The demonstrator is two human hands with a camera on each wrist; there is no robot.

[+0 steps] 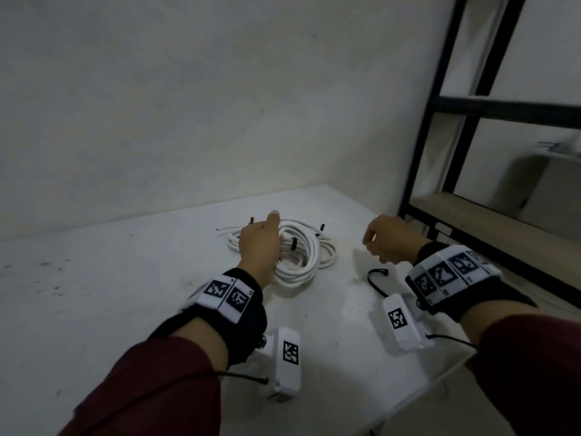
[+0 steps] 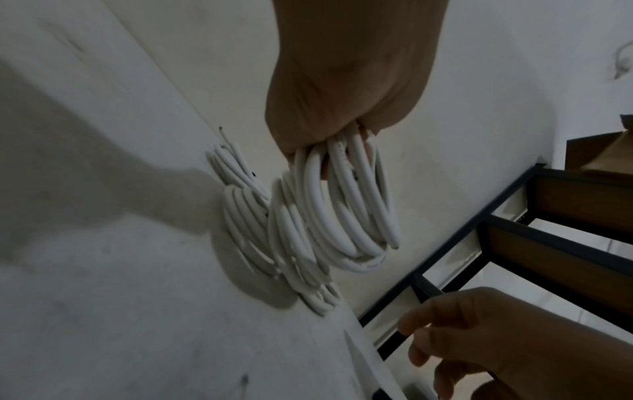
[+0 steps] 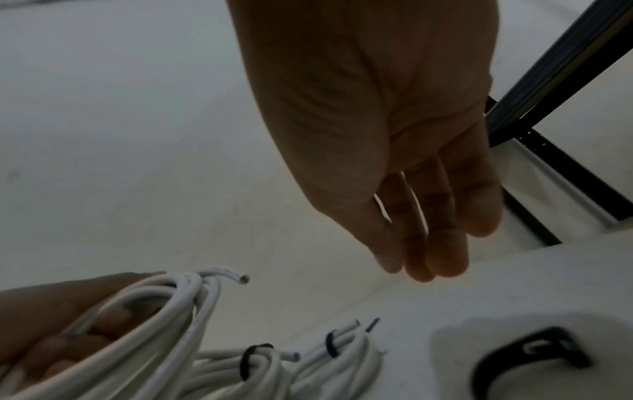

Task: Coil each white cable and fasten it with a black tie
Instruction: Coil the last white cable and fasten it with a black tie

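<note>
Two hands are in view over the white tabletop (image 1: 125,294), and we record each in turn. Our left hand (image 1: 259,247) grips a coil of white cable (image 2: 349,205): in the left wrist view the fingers curl round a bundle of loops, which hang below the fist clear of the tabletop. In the right wrist view one cut end of this held cable (image 3: 236,278) sticks out past the fingers (image 3: 68,343).

Our right hand (image 1: 390,240) holds nothing. In the right wrist view its fingers (image 3: 435,243) are nearly straight and close together, pointing down toward the tabletop without touching it. It sits well to the right of the held coil.

Beneath and just beyond the left hand lie more coils of white cable (image 1: 314,253) on the tabletop, near its far edge. At least two of these already carry a black tie (image 3: 248,360) round the loops; a second tie (image 3: 331,343) shows on the neighbouring coil. We cannot tell from these views how many coils make up the pile.

One loose black tie (image 1: 377,278) lies on the tabletop, curved into an open loop, near the right hand and to the right of the coils.

At the right stands a black metal shelf frame (image 1: 446,121) with wooden boards, against a pale wall (image 1: 188,105).
</note>
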